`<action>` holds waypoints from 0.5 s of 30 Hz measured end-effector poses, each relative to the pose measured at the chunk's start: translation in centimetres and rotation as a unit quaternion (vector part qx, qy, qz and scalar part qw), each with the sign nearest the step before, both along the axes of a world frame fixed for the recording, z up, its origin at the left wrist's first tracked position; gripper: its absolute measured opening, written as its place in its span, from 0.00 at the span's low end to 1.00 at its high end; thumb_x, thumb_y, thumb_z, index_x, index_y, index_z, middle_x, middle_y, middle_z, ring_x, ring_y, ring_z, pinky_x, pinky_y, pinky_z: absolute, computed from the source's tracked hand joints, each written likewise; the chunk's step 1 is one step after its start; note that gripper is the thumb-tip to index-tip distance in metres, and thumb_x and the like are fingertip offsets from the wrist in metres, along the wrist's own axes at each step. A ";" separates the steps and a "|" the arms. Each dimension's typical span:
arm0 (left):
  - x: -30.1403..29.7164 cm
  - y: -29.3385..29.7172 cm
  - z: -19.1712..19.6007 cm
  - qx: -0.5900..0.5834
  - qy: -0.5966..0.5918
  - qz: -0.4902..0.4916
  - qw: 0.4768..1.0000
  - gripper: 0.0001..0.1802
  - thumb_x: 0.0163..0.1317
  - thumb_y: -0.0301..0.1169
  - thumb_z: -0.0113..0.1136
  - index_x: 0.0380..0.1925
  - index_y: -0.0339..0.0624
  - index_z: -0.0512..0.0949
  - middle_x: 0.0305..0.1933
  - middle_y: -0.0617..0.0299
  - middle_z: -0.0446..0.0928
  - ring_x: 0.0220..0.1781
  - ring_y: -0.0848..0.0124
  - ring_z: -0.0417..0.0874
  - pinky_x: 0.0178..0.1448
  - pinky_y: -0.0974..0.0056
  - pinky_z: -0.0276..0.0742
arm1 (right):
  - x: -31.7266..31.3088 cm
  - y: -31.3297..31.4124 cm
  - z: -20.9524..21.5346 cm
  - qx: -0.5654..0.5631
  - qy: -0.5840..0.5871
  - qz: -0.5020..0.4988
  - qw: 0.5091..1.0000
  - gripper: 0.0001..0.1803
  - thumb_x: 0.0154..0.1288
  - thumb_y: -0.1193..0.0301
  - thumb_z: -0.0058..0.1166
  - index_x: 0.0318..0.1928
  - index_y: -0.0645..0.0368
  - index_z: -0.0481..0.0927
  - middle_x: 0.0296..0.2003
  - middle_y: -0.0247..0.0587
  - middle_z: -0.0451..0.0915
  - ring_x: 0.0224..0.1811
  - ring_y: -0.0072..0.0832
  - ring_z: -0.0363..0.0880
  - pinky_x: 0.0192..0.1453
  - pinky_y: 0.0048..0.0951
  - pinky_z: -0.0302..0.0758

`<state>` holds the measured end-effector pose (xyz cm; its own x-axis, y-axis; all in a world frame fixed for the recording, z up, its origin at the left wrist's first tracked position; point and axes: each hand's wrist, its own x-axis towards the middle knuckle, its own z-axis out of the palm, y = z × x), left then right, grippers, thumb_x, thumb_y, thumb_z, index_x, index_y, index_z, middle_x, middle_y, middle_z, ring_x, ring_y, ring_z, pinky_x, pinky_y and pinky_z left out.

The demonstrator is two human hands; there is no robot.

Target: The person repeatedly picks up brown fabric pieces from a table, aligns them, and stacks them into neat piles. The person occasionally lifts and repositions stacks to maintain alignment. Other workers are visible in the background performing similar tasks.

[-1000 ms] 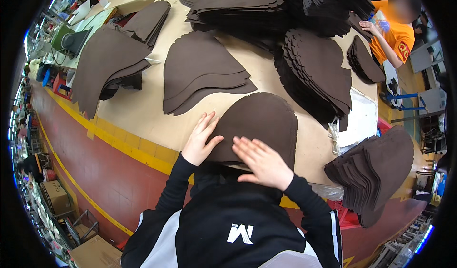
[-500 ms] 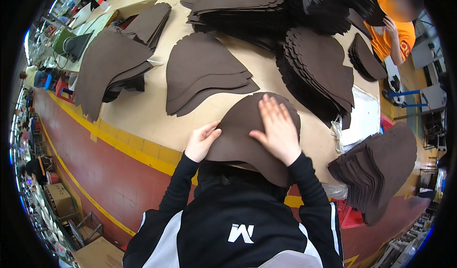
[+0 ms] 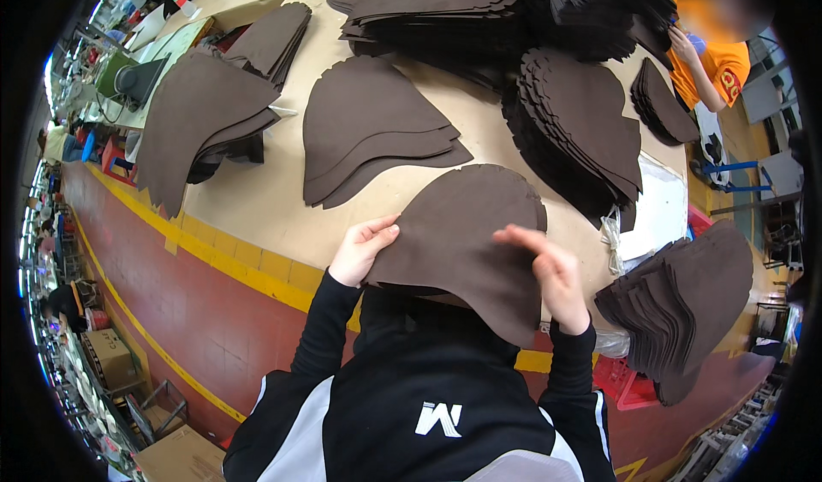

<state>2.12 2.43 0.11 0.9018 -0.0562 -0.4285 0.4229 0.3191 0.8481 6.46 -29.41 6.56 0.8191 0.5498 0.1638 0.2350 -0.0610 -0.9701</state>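
Note:
A dark brown cut panel (image 3: 458, 225), leather-like and curved at its far edge, lies at the near edge of the table in front of me. My left hand (image 3: 361, 251) pinches its left edge between thumb and fingers. At the panel's right side, my right hand (image 3: 556, 272) is open, fingers stretched out toward the left, holding nothing. Whether its fingertips touch the surface is not clear. Another brown edge shows beneath the panel at the right. Just beyond lies a small fanned pile of similar panels (image 3: 372, 131).
Stacked brown panels stand to the left (image 3: 201, 110), at the back (image 3: 428, 7), at the back right (image 3: 574, 122) and at the near right (image 3: 685, 302). White paper (image 3: 658, 204) and a tied plastic bag (image 3: 611, 246) sit by the right edge. A person in orange (image 3: 715, 62) handles dark pieces.
My right hand has moved off the panel's middle toward the right and nearer to me, turning on its side. The left hand keeps its pinch on the left edge.

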 end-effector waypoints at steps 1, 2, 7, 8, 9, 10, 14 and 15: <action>0.2 0.1 0.7 -0.014 -0.002 -0.005 1.000 0.23 0.74 0.27 0.56 0.64 0.25 0.72 0.53 0.57 0.82 0.50 0.76 0.82 0.58 0.70 0.77 | 0.0 -0.4 0.2 0.010 0.028 -0.049 0.998 0.24 0.80 0.60 0.42 0.64 0.65 0.76 0.58 0.49 0.81 0.62 0.38 0.78 0.70 0.37 0.68; 0.4 0.2 1.1 -0.027 -0.005 -0.009 1.000 0.23 0.74 0.28 0.56 0.64 0.25 0.72 0.53 0.57 0.82 0.50 0.76 0.82 0.58 0.70 0.77 | 0.1 -0.6 0.4 0.021 0.057 -0.098 0.993 0.25 0.81 0.60 0.40 0.63 0.67 0.77 0.57 0.50 0.82 0.62 0.36 0.78 0.70 0.37 0.68; 0.4 0.6 0.6 -0.007 -0.033 -0.022 0.999 0.24 0.74 0.28 0.56 0.65 0.26 0.71 0.54 0.58 0.82 0.50 0.77 0.82 0.58 0.70 0.77 | -0.4 -0.6 0.2 0.012 0.031 -0.093 0.995 0.25 0.80 0.59 0.41 0.62 0.68 0.77 0.57 0.51 0.82 0.63 0.38 0.78 0.72 0.37 0.66; 0.2 0.5 0.0 0.039 -0.040 -0.028 0.998 0.24 0.74 0.28 0.56 0.66 0.27 0.70 0.54 0.58 0.82 0.50 0.78 0.81 0.58 0.71 0.77 | -0.2 -0.3 0.4 -0.020 -0.027 -0.031 0.999 0.25 0.78 0.61 0.44 0.64 0.65 0.76 0.60 0.51 0.80 0.67 0.42 0.75 0.73 0.40 0.65; 0.2 0.2 -0.5 0.083 -0.047 -0.039 0.995 0.25 0.74 0.28 0.57 0.67 0.27 0.70 0.54 0.58 0.82 0.50 0.79 0.81 0.58 0.71 0.76 | -0.5 0.5 0.2 -0.055 -0.091 0.011 0.994 0.25 0.77 0.60 0.47 0.66 0.63 0.75 0.63 0.50 0.77 0.69 0.43 0.72 0.75 0.41 0.63; 0.2 -0.2 -0.9 0.103 -0.058 -0.043 0.992 0.25 0.74 0.28 0.57 0.67 0.27 0.69 0.55 0.58 0.81 0.51 0.79 0.80 0.58 0.71 0.76 | -1.0 1.9 -0.2 -0.091 -0.151 0.053 0.983 0.27 0.75 0.59 0.49 0.67 0.60 0.73 0.66 0.48 0.75 0.71 0.44 0.70 0.76 0.43 0.62; 0.2 -0.7 -0.9 0.133 -0.061 -0.062 0.987 0.27 0.74 0.27 0.57 0.69 0.27 0.66 0.58 0.58 0.79 0.54 0.80 0.77 0.59 0.72 0.74 | -3.2 6.0 -2.8 -0.319 -0.288 0.138 0.892 0.30 0.69 0.57 0.55 0.71 0.40 0.71 0.73 0.31 0.68 0.75 0.35 0.64 0.79 0.47 0.54; 0.2 -0.6 -1.4 0.133 -0.074 -0.059 0.987 0.27 0.74 0.27 0.57 0.69 0.27 0.66 0.58 0.57 0.79 0.54 0.80 0.77 0.60 0.72 0.74 | -2.1 6.1 -3.8 -0.331 -0.312 0.124 0.882 0.30 0.68 0.57 0.55 0.71 0.38 0.72 0.72 0.30 0.68 0.75 0.34 0.64 0.79 0.46 0.55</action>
